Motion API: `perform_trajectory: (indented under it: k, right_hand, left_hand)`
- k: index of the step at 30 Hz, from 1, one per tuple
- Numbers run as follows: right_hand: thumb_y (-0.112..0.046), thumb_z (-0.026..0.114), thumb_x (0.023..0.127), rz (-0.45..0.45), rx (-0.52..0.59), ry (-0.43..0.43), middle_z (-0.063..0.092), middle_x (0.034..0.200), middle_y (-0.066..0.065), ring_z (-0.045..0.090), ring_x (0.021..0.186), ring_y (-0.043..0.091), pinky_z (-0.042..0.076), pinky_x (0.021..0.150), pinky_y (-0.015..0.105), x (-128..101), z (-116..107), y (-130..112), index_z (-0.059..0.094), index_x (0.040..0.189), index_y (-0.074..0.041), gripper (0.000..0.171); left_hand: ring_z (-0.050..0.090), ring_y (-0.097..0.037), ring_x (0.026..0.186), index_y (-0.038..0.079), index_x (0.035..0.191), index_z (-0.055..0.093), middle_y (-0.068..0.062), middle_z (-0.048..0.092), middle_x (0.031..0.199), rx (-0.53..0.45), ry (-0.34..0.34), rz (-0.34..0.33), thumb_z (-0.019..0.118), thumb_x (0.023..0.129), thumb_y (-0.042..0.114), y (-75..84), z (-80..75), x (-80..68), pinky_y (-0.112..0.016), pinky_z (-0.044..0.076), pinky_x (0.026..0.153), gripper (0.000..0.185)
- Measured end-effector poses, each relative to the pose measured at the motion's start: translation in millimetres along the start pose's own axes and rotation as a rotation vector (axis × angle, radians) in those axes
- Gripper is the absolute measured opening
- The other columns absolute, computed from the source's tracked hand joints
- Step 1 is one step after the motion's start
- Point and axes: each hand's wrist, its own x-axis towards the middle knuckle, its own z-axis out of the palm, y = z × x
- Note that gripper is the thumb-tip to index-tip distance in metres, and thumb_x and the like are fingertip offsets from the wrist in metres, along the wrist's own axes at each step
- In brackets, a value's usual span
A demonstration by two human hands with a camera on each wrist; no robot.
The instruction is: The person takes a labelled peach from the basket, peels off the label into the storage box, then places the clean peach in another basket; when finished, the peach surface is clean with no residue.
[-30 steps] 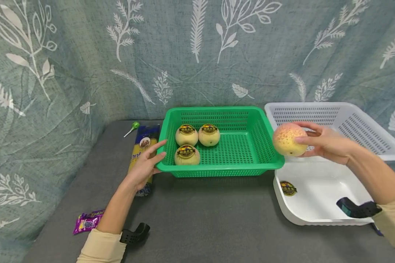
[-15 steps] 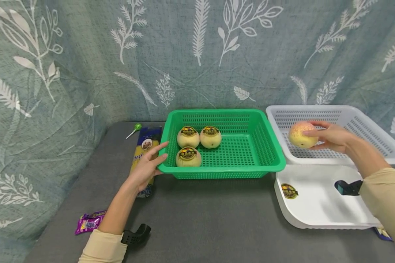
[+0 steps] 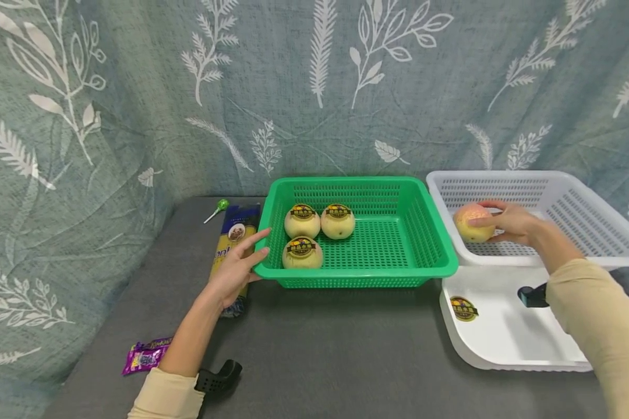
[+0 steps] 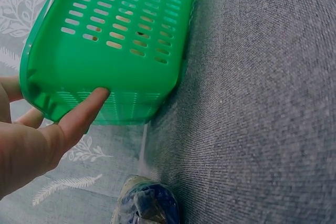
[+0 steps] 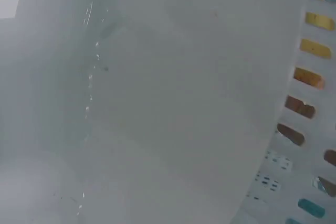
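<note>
Low inside the pale slotted basket (image 3: pixel 503 259), close to its left wall, a peach with a pink blush (image 3: pixel 474 223) is gripped by my right hand (image 3: pixel 516 223). Whether it touches the basket floor, I cannot tell. My left hand (image 3: pixel 236 269) holds the left rim of the green basket (image 3: pixel 380 247). In the left wrist view, one finger (image 4: pixel 86 111) presses the basket's outer wall while others lie at the rim. Three pale fruits (image 3: pixel 302 221) with black-and-gold labels sit in the green basket's left half. My right hand is out of sight in the right wrist view.
A white tray (image 3: pixel 508 343) with a loose label (image 3: pixel 463 309) stands before the pale basket. Left of the green basket lie a blue-and-yellow packet (image 3: pixel 222 247), a green lollipop (image 3: pixel 222 205) and purple wrapped sweets (image 3: pixel 145 356). A leaf-patterned curtain (image 3: pixel 293 87) hangs behind.
My right hand has carried the peach from beside the green basket's right rim rightward over the pale basket, then down into it. The left hand has stayed at the green rim.
</note>
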Motion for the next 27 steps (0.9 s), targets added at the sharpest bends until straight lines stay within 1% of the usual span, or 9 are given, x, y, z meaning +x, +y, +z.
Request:
perform_trajectory:
  k: [3,5,9,12,15,18,21,24,27]
  right_hand:
    - [-0.022,0.065,0.093,0.002,0.006,-0.005,0.014,0.146,0.036,0.028,0.128,0.044,0.041,0.098,0.056,2,1,2,0.002,0.151,0.004,0.089]
    - [-0.022,0.064,0.093,-0.004,0.004,-0.005,0.012,0.146,0.036,0.027,0.128,0.045,0.041,0.097,0.056,4,1,5,0.002,0.151,0.004,0.089]
    - [-0.019,0.064,0.093,-0.025,-0.025,-0.022,0.015,0.145,0.036,0.031,0.125,0.043,0.043,0.095,0.055,10,0,9,0.005,0.151,0.003,0.087]
    - [-0.017,0.065,0.092,-0.045,-0.051,-0.058,0.012,0.148,0.035,0.030,0.127,0.045,0.038,0.099,0.058,13,1,8,0.006,0.152,0.001,0.086]
    - [-0.018,0.064,0.094,-0.071,-0.077,-0.075,0.005,0.151,0.033,0.021,0.134,0.048,0.030,0.103,0.061,14,1,7,0.004,0.152,0.000,0.085]
    - [-0.021,0.060,0.096,-0.091,-0.091,-0.047,0.001,0.153,0.030,0.014,0.137,0.047,0.026,0.106,0.059,14,1,7,0.004,0.152,0.000,0.082]
    - [-0.023,0.055,0.099,-0.100,-0.085,-0.011,0.004,0.154,0.028,0.014,0.137,0.045,0.027,0.107,0.056,13,0,7,0.006,0.152,0.002,0.076]
    - [-0.025,0.051,0.101,-0.103,-0.055,0.017,0.008,0.154,0.027,0.017,0.137,0.043,0.029,0.108,0.052,13,0,7,0.008,0.151,0.004,0.072]
    - [-0.025,0.045,0.103,-0.102,0.014,0.046,0.007,0.154,0.026,0.015,0.138,0.041,0.029,0.109,0.046,11,-1,7,0.007,0.151,0.004,0.068]
  left_hand:
    - [0.044,-0.038,0.120,0.012,0.154,0.020,-0.013,0.006,0.157,0.003,-0.001,-0.001,0.040,0.104,0.015,-0.8,0.5,0.0,-0.041,0.048,0.091,0.053]
    - [0.041,-0.038,0.123,0.012,0.154,0.021,-0.012,0.002,0.158,0.008,-0.003,-0.001,0.040,0.104,0.015,-1.3,0.8,0.2,-0.046,0.045,0.095,0.053]
    - [0.038,-0.039,0.127,0.013,0.153,0.022,-0.011,-0.001,0.158,0.012,-0.002,-0.001,0.041,0.104,0.016,-1.5,1.6,1.2,-0.053,0.040,0.099,0.053]
    - [0.039,-0.039,0.126,0.013,0.153,0.022,-0.012,0.001,0.158,0.010,-0.001,-0.001,0.041,0.104,0.015,-1.6,1.3,1.3,-0.052,0.041,0.098,0.053]
    - [0.040,-0.039,0.125,0.013,0.154,0.021,-0.012,0.002,0.158,0.010,-0.001,0.003,0.040,0.104,0.015,-1.8,0.7,0.9,-0.051,0.042,0.097,0.053]
    - [0.040,-0.040,0.125,0.013,0.154,0.021,-0.012,0.002,0.158,0.006,-0.004,0.009,0.040,0.104,0.015,-2.2,0.2,0.6,-0.051,0.043,0.097,0.053]
    - [0.039,-0.040,0.126,0.013,0.154,0.021,-0.012,0.002,0.158,0.005,-0.005,0.011,0.040,0.104,0.015,-2.7,-0.3,0.3,-0.052,0.041,0.099,0.053]
    - [0.036,-0.040,0.129,0.013,0.154,0.021,-0.012,0.001,0.158,0.004,-0.002,0.010,0.040,0.104,0.014,-2.8,-0.4,0.0,-0.054,0.039,0.100,0.053]
    - [0.034,-0.040,0.130,0.013,0.154,0.021,-0.012,0.001,0.158,0.006,0.001,0.008,0.040,0.104,0.014,-2.6,-0.1,0.1,-0.055,0.038,0.100,0.053]
